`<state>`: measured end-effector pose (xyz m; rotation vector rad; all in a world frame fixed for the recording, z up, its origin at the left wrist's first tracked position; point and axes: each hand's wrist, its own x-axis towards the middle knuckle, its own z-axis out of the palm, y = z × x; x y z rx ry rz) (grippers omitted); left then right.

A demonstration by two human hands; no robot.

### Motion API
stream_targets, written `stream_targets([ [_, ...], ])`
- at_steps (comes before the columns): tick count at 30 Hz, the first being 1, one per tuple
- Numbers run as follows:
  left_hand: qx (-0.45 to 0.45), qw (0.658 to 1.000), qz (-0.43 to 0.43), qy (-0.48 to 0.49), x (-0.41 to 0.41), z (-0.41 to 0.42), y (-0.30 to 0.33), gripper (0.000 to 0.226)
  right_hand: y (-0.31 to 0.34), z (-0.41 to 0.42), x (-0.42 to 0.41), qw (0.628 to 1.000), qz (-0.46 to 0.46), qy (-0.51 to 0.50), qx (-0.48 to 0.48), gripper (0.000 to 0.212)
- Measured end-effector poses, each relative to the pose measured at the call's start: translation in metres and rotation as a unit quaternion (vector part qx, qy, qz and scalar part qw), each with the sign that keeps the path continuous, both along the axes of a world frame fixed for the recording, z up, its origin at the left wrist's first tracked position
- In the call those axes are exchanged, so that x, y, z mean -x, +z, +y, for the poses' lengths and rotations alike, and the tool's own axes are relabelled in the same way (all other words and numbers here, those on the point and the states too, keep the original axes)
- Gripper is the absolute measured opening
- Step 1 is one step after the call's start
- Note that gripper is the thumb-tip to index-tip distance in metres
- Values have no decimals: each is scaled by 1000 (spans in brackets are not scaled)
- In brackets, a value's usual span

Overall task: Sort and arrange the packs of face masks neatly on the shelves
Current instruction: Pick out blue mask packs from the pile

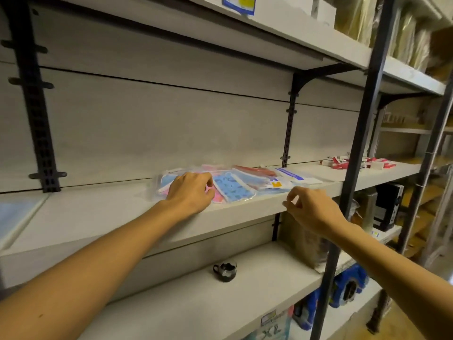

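Several clear plastic packs of face masks (235, 186), blue, pink and red, lie spread in an overlapping pile on the middle white shelf (103, 212). My left hand (190, 190) rests on the left end of the pile, its fingers curled onto a pink and blue pack. My right hand (310, 208) hovers at the shelf's front edge just right of the pile, fingers loosely curled, thumb and forefinger close together; whether they pinch a pack's edge cannot be told. A white and blue labelled pack (294, 177) lies at the pile's right end.
A black upright post (353, 168) stands just right of my right hand. Small red and white boxes (343, 161) sit farther right on the same shelf. A dark glass cup (225, 271) stands on the lower shelf. Blue packages (348, 288) lie below. A blue pack (14, 214) shows at far left.
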<state>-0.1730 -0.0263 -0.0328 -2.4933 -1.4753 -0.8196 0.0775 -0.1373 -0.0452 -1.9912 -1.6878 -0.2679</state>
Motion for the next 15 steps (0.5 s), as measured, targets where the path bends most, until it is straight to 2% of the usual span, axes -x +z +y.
stream_targets([
  [4, 2, 999, 7, 31, -33, 35, 2, 23, 10, 39, -35, 1000, 1, 12, -25, 20],
  [10, 46, 987, 74, 136, -72, 65, -13, 50, 7, 90, -67, 999, -21, 29, -13, 21],
  [15, 58, 973, 74, 211, -93, 74, -23, 66, 9, 139, -84, 998, -19, 60, -30, 19],
])
